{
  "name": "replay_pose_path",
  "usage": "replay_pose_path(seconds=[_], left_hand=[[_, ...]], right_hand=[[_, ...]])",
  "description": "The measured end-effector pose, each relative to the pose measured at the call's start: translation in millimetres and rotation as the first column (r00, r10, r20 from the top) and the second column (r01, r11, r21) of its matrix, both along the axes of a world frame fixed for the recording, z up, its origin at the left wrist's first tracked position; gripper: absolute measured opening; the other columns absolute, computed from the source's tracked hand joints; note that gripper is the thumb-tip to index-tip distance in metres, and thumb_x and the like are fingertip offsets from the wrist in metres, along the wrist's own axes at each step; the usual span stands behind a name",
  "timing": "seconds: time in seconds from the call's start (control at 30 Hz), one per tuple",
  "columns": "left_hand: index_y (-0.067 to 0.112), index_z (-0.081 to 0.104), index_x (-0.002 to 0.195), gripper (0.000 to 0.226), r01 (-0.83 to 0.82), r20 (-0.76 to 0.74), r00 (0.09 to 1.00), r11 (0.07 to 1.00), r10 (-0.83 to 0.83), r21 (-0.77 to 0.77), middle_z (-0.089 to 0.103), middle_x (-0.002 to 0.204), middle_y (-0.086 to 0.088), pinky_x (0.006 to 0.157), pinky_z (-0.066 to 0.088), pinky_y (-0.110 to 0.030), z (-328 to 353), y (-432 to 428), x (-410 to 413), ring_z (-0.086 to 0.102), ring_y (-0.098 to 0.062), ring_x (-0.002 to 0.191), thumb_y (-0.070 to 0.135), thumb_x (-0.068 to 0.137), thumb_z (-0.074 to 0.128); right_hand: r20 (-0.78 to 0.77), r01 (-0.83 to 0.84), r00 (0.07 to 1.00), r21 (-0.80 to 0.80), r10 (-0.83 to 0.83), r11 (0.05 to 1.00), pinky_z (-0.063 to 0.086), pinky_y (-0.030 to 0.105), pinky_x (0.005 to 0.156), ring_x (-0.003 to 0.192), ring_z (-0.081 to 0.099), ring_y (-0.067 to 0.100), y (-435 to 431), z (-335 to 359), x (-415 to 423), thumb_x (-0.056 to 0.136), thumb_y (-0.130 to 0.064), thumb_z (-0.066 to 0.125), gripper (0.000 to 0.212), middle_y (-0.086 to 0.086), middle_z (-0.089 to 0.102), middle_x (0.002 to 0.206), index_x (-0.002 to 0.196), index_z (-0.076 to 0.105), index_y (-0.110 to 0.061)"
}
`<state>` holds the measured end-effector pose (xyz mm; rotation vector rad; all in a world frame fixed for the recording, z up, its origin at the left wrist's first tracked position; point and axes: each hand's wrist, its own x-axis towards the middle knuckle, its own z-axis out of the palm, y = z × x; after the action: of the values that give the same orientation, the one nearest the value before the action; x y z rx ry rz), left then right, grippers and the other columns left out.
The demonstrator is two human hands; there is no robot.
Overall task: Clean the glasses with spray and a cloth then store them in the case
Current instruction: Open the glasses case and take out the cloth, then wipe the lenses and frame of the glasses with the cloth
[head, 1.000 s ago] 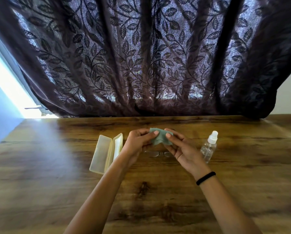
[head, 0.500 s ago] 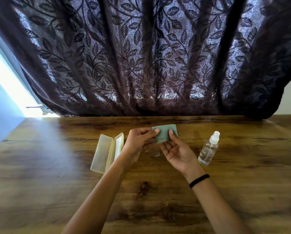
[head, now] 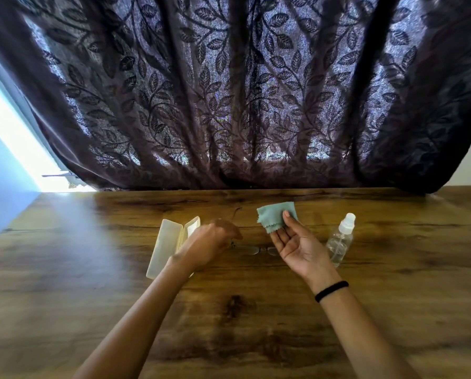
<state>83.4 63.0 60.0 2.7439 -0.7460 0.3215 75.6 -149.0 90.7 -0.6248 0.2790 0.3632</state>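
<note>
glasses [head: 256, 250] lie flat on the table [head: 256, 324] between the 2 hands, not yet in the case [head: 168, 242], which sits open to the left. the spray bottle [head: 340, 239] stands at the right. wiping and storing look left to do; whether spray went on cannot be told. the right hand [head: 297, 247], palm up, pinches the cloth [head: 272, 217] under its thumb, just beyond the glasses' right end. the left hand [head: 209, 242] is blurred over their left end; its grip cannot be told.
</note>
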Motion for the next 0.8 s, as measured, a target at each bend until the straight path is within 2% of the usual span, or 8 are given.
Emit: replay_pose_path(seconds=[0.17, 0.23, 0.37, 0.47, 0.57, 0.63, 0.73, 0.8], left_hand=[[0.017, 0.071, 0.098, 0.028, 0.15, 0.18, 0.966, 0.968, -0.187, 0.202, 0.071, 0.101, -0.005, 0.088, 0.05, -0.033, -0.3, -8.4, -8.9, 0.066, -0.02, 0.096, 0.008, 0.072, 0.076], [0.013, 0.072, 0.094, 0.03, 0.16, 0.207, 0.957, 0.966, -0.202, 0.205, 0.071, 0.097, -0.008, 0.083, 0.054, -0.035, 3.4, -8.9, -9.2, 0.067, -0.023, 0.092, 0.004, 0.066, 0.08], [0.005, 0.071, 0.095, 0.03, 0.138, 0.248, 0.955, 0.984, -0.162, 0.11, 0.071, 0.098, -0.012, 0.072, 0.058, -0.031, 8.6, -5.3, -10.5, 0.069, -0.024, 0.088, 0.0, 0.067, 0.079], [0.003, 0.068, 0.098, 0.025, 0.095, 0.274, 0.957, 0.995, -0.097, 0.019, 0.071, 0.094, -0.013, 0.065, 0.057, -0.029, 11.6, -5.6, -10.5, 0.069, -0.024, 0.081, 0.0, 0.074, 0.073], [0.003, 0.066, 0.104, 0.021, -0.001, 0.266, 0.963, 0.992, 0.035, -0.129, 0.071, 0.098, -0.015, 0.061, 0.058, -0.034, 17.7, -8.2, -9.6, 0.07, -0.026, 0.077, 0.005, 0.083, 0.065], [0.003, 0.067, 0.102, 0.019, -0.051, 0.301, 0.947, 0.979, 0.109, -0.195, 0.072, 0.093, -0.016, 0.054, 0.058, -0.037, 22.7, -10.3, -7.5, 0.07, -0.028, 0.07, 0.005, 0.083, 0.065], [0.006, 0.069, 0.097, 0.018, -0.102, 0.322, 0.924, 0.945, 0.206, -0.312, 0.073, 0.084, -0.012, 0.051, 0.057, -0.036, 31.7, -14.2, -5.1, 0.07, -0.026, 0.064, 0.011, 0.081, 0.061], [0.007, 0.07, 0.096, 0.02, -0.104, 0.335, 0.914, 0.929, 0.229, -0.354, 0.073, 0.083, -0.01, 0.054, 0.058, -0.034, 36.2, -16.5, -4.3, 0.07, -0.023, 0.065, 0.015, 0.082, 0.058]], right_hand=[[0.0, 0.003, 1.0, 0.003, -0.003, 1.0, 0.058, 0.032, 0.067, 0.075, 0.072, 0.018, -1.2, 1.0, -2.9, 0.068, -0.009, 0.065, 0.022, 0.008, 0.074, 0.08, 0.09, 0.062, -0.009], [-0.001, 0.005, 1.0, 0.013, -0.005, 1.0, 0.058, 0.032, 0.067, 0.075, 0.072, 0.019, -3.1, 2.0, -4.0, 0.068, -0.009, 0.065, 0.022, 0.009, 0.074, 0.081, 0.09, 0.063, -0.009], [-0.005, 0.02, 1.0, 0.031, -0.02, 0.999, 0.058, 0.033, 0.067, 0.074, 0.072, 0.019, -6.6, 3.7, -5.2, 0.069, -0.008, 0.064, 0.02, 0.009, 0.074, 0.08, 0.089, 0.063, -0.008], [0.014, 0.042, 0.999, 0.02, -0.042, 0.999, 0.059, 0.032, 0.066, 0.074, 0.072, 0.018, -8.2, 6.0, -6.5, 0.067, -0.008, 0.065, 0.021, 0.008, 0.074, 0.079, 0.088, 0.063, -0.009], [0.069, 0.084, 0.994, -0.03, -0.081, 0.996, 0.058, 0.03, 0.067, 0.075, 0.072, 0.016, -9.7, 8.7, -6.7, 0.067, -0.006, 0.065, 0.021, 0.006, 0.075, 0.08, 0.088, 0.064, -0.011], [0.134, 0.118, 0.985, -0.071, -0.108, 0.99, 0.059, 0.027, 0.065, 0.076, 0.071, 0.016, -10.9, 10.4, -6.1, 0.071, -0.003, 0.063, 0.018, 0.004, 0.074, 0.081, 0.086, 0.066, -0.012], [0.26, 0.191, 0.957, -0.239, -0.127, 0.952, 0.057, 0.023, 0.063, 0.081, 0.07, 0.013, -10.7, 11.6, -6.5, 0.081, -0.002, 0.06, 0.02, 0.004, 0.072, 0.09, 0.098, 0.065, -0.01], [0.38, 0.302, 0.917, -0.459, -0.122, 0.836, 0.057, 0.026, 0.07, 0.089, 0.068, 0.014, -9.0, 12.2, -7.7, 0.082, -0.006, 0.062, 0.027, 0.004, 0.07, 0.097, 0.109, 0.064, -0.007]])
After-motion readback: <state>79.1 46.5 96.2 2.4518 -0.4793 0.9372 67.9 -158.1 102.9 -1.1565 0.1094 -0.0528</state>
